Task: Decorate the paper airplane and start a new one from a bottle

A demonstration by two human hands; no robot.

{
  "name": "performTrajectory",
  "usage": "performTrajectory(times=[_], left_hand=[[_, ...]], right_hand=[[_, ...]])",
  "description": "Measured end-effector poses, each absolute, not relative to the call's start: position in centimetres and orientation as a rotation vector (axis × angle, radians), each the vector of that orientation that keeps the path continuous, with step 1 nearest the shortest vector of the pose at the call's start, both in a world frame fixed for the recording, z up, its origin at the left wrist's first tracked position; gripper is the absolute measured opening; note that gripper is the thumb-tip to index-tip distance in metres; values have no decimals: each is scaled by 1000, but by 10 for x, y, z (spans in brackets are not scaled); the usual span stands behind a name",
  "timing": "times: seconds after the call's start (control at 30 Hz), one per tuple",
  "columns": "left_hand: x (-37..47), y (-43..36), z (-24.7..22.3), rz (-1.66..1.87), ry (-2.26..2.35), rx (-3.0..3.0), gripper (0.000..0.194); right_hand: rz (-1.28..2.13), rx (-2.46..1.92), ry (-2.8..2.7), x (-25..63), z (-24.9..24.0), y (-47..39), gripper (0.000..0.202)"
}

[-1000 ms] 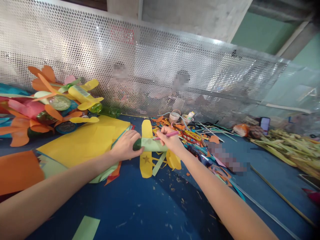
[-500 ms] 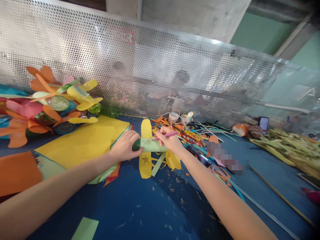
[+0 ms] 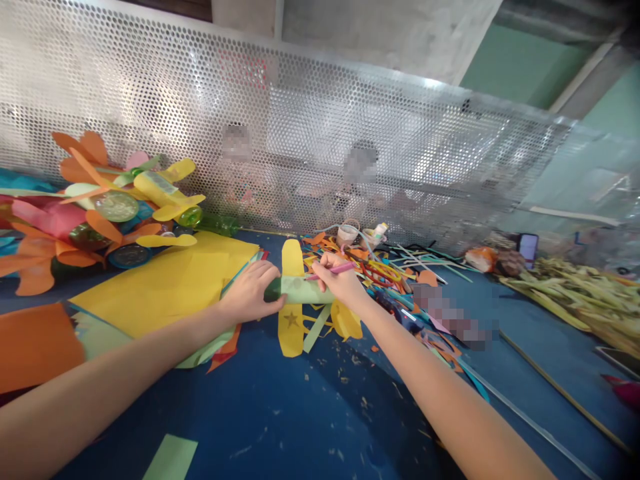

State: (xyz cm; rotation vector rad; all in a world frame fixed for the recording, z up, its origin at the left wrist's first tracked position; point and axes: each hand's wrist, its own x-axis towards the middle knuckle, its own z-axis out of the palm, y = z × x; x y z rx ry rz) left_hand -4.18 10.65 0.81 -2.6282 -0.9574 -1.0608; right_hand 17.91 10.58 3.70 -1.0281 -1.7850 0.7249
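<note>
A toy plane made from a green bottle lies in front of me, its body wrapped in light green paper (image 3: 299, 290). A yellow paper wing (image 3: 291, 340) with a dark star sticks out toward me, and another yellow wing (image 3: 292, 259) points away. Yellow paper tail pieces (image 3: 347, 321) show at the right end. My left hand (image 3: 254, 291) is wrapped round the bottle's dark green left end. In my right hand (image 3: 343, 280) is a pink pen (image 3: 342, 269), pinched, its tip at the green paper. The right palm hides part of the tail end.
Yellow paper sheets (image 3: 160, 287) and orange paper (image 3: 37, 347) lie on the left, below finished bottle-and-paper models (image 3: 113, 207). Paper scraps (image 3: 380, 272), a glue bottle (image 3: 380, 232) and thin sticks (image 3: 560, 387) are rightward. A perforated metal panel (image 3: 310, 133) rises behind the blue table (image 3: 250, 407).
Almost nothing differs. Both hands, the plane and the pen stay in place, the pen tip still at the green paper.
</note>
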Motion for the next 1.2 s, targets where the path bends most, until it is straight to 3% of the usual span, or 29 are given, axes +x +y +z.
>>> performTrajectory(times=[1.2], left_hand=[[-42,107,9,-1042,-968,-2641,20]], right_hand=[[728,-1008,-1779,182,31,112,26]])
